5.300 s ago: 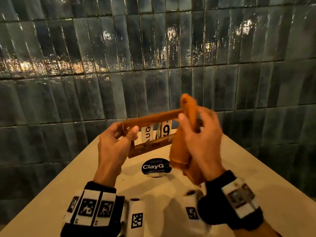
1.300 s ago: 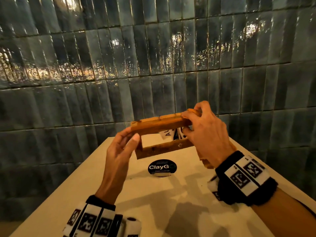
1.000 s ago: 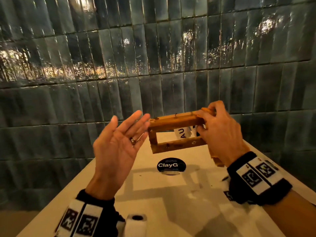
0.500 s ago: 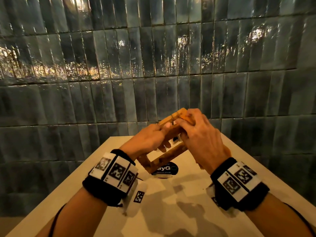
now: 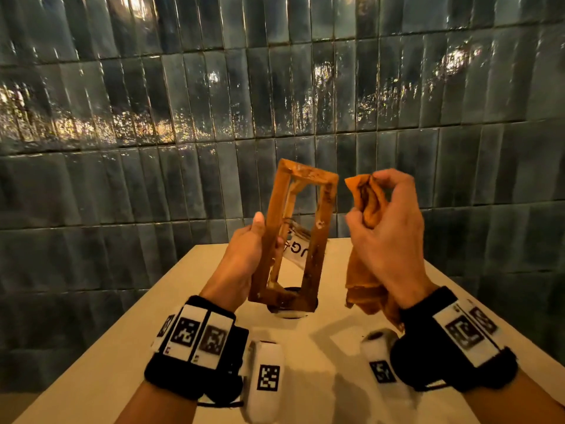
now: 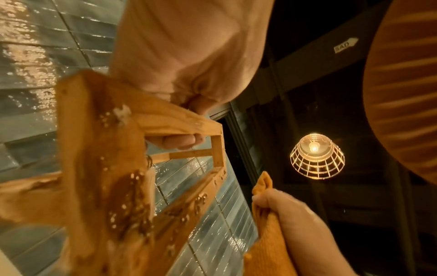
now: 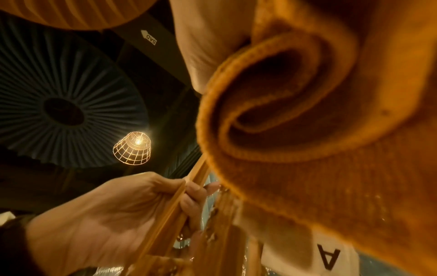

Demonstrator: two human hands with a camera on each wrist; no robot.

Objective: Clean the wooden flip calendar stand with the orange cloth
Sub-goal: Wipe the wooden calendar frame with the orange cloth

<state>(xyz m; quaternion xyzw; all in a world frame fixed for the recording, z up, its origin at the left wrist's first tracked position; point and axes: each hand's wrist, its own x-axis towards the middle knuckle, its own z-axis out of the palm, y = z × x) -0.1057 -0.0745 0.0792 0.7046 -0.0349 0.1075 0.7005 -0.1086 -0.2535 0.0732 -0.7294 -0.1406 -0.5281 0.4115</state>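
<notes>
The wooden flip calendar stand point(image 5: 321, 228) stands on end in the air above the table, its long sides nearly vertical. My left hand point(image 5: 244, 264) grips its left rail, fingers curled round the wood point(image 6: 175, 142). White cards point(image 5: 298, 250) marked with letters hang inside the frame. Brown smears and droplets spot the stand point(image 6: 127, 201). My right hand point(image 5: 382, 228) holds the bunched orange cloth point(image 5: 363, 197) just right of the stand, apart from it. The cloth point(image 7: 307, 130) fills the right wrist view, and its tail hangs below the hand.
A pale table point(image 5: 321, 347) lies below my hands, with a round black sticker point(image 5: 289, 307) mostly hidden behind the stand. Dark glossy tiles point(image 5: 183, 117) cover the wall behind. A caged lamp point(image 6: 316, 155) hangs overhead.
The stand has turned from slanted to upright on end. My right hand has come off it and drawn away to the right with the cloth; my left hand alone holds it now.
</notes>
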